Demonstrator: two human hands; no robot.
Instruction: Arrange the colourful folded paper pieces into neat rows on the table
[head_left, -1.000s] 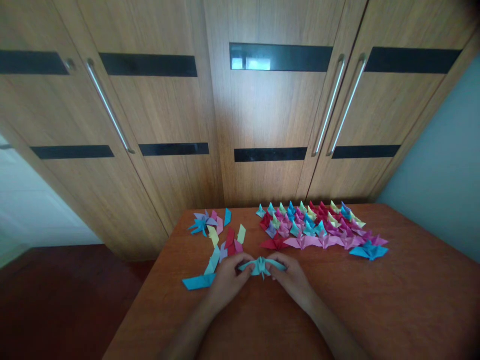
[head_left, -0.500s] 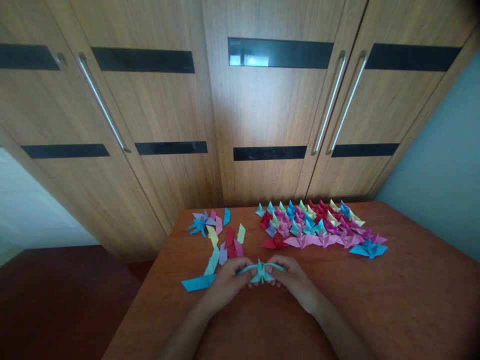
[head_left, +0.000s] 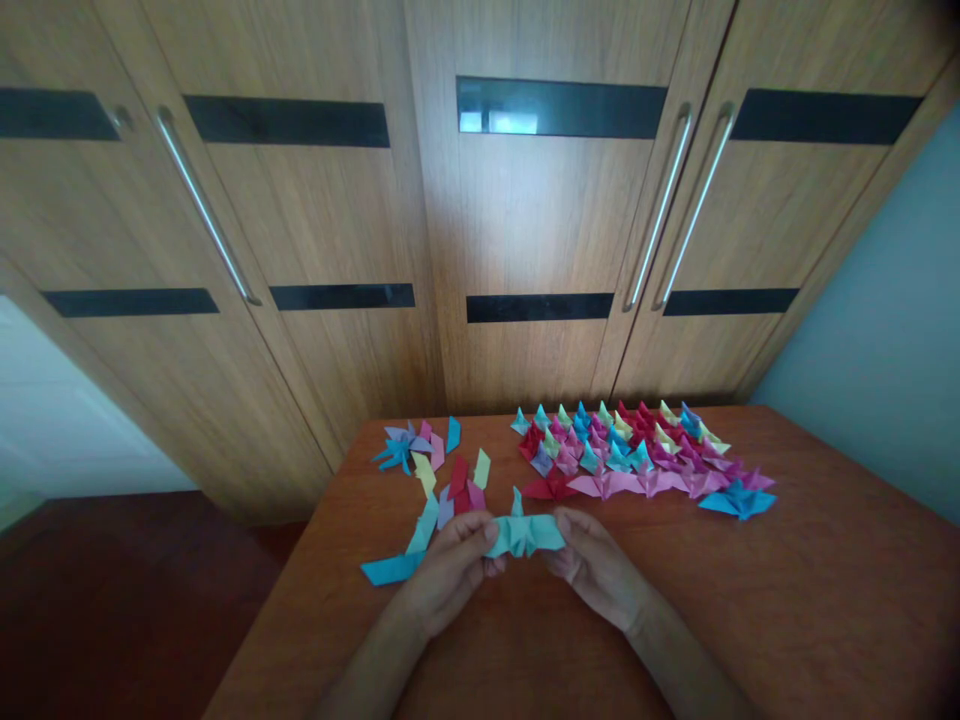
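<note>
A mint-green origami crane [head_left: 524, 538] is stretched between my two hands above the near part of the table, its wings spread flat and one thin point sticking up. My left hand [head_left: 459, 560] pinches the left wing tip between thumb and fingers. At the other side my right hand [head_left: 592, 562] grips the right wing tip. Just left of my left hand lies a blue folded paper strip [head_left: 393, 569]. Beyond it are a mint folded strip [head_left: 424, 525] and a red folded paper [head_left: 459, 476].
Rows of finished paper cranes in several colours [head_left: 604, 455] fill the table's back right, with a blue crane [head_left: 738, 499] at their near corner. More folded papers [head_left: 433, 450] lie at the back left. A wooden wardrobe [head_left: 525, 220] stands behind the brown table [head_left: 810, 590].
Both hands have shifted from the crane's middle out to its wing tips. The wings now show flat and wide, and its body is uncovered.
</note>
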